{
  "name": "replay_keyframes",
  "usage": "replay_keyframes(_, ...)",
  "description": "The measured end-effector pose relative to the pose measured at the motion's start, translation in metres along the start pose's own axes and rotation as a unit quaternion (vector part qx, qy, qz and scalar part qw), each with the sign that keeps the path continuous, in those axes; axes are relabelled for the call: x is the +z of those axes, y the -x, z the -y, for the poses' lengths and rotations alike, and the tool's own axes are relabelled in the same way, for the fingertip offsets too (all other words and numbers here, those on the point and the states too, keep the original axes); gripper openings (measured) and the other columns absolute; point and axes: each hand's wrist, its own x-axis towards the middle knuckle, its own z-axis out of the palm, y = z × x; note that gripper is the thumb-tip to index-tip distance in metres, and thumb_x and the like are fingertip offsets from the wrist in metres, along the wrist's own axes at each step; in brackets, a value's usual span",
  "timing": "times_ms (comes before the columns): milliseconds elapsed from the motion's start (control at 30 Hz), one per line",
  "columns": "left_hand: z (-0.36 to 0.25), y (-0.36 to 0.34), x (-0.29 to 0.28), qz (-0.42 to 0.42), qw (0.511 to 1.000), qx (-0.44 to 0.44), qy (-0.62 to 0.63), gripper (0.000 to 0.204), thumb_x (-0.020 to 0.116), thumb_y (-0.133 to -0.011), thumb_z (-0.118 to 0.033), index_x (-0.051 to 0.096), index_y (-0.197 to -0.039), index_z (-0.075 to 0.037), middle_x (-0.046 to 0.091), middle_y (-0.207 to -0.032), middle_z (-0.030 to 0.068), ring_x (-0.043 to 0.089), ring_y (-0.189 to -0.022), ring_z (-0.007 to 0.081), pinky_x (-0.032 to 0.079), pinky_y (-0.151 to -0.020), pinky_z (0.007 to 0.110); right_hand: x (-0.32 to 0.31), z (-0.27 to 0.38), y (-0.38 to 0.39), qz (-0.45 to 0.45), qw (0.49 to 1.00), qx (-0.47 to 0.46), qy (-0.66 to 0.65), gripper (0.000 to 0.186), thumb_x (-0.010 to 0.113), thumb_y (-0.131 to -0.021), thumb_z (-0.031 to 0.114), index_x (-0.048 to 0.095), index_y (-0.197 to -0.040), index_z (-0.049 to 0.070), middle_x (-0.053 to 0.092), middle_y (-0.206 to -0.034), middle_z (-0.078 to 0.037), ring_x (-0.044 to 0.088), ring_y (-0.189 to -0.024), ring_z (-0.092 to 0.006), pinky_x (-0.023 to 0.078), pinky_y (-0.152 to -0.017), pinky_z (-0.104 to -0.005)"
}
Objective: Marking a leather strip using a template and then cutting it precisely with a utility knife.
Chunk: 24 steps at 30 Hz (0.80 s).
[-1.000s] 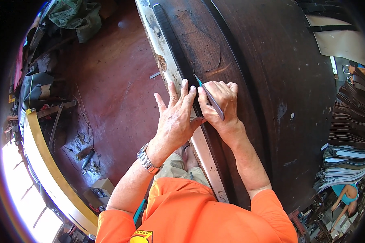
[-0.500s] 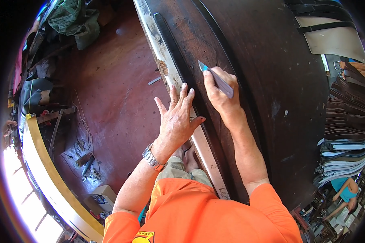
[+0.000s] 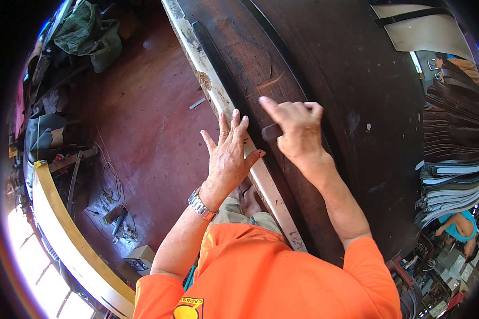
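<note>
Leather, dark brown and smooth with a few pale scratches, covered the wide surface (image 3: pixel 324 69) from 12 o'clock down to 5 o'clock. Along its left edge ran a pale, chipped and worn rim (image 3: pixel 210 87), and just inside that rim lay a long narrow dark strip (image 3: pixel 218 58), straight-sided and matte, stretching up toward 12 o'clock.

The left hand (image 3: pixel 230 154) lay flat and spread, fingers (image 3: pixel 234 123) extended and pressed on the rim and the strip's near end, close to the centre of the view. A metal link watch (image 3: pixel 201 204) circled its wrist.

The right hand (image 3: pixel 298 130) sat just to the right of the left, at about 1 o'clock from it, closed in a fist around a small dark tool handle (image 3: pixel 272 131) whose blunt end stuck out toward the left hand. Its forefinger pointed out straight toward 11 o'clock. Whether a blade touched the leather could not be told.

An orange shirt (image 3: pixel 271 271) filled the 6 o'clock edge. A reddish, dusty floor (image 3: pixel 143 122) spread at 9 o'clock, with a rumpled green cloth bundle (image 3: pixel 88 32) at 11 o'clock. A stack of curved dark leather pieces (image 3: pixel 455 138) stood at 3 o'clock.
</note>
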Motion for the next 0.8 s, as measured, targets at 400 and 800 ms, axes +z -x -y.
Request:
replay_keyframes(400, 0.004, 0.010, 0.002, -0.005, 0.999, -0.015, -0.039, 0.089, 0.076, -0.084, -0.051, 0.037, -0.153, -0.011, 0.025, -0.165, 0.0137, 0.017, -0.153, 0.0372, 0.007, -0.112, 0.077, 0.004, -0.011, 0.006, 0.096, 0.976, -0.109, 0.159, 0.040, 0.058, -0.092, 0.009, 0.067, -0.130, 0.018, 0.066, -0.093, -0.005, 0.061, -0.093, -0.0196, 0.033, -0.094, -0.0448)
replay_keyframes(800, 0.010, 0.004, 0.004, -0.049, 0.998, 0.000, -0.034, 0.089, 0.074, -0.085, -0.052, 0.034, -0.155, -0.016, 0.025, -0.165, 0.0136, 0.016, -0.153, 0.0401, 0.006, -0.111, 0.078, -0.025, -0.032, 0.033, 0.084, 0.977, -0.015, 0.195, 0.037, 0.056, -0.092, 0.012, 0.068, -0.125, 0.018, 0.066, -0.091, -0.004, 0.063, -0.091, -0.0192, 0.037, -0.088, -0.0466)
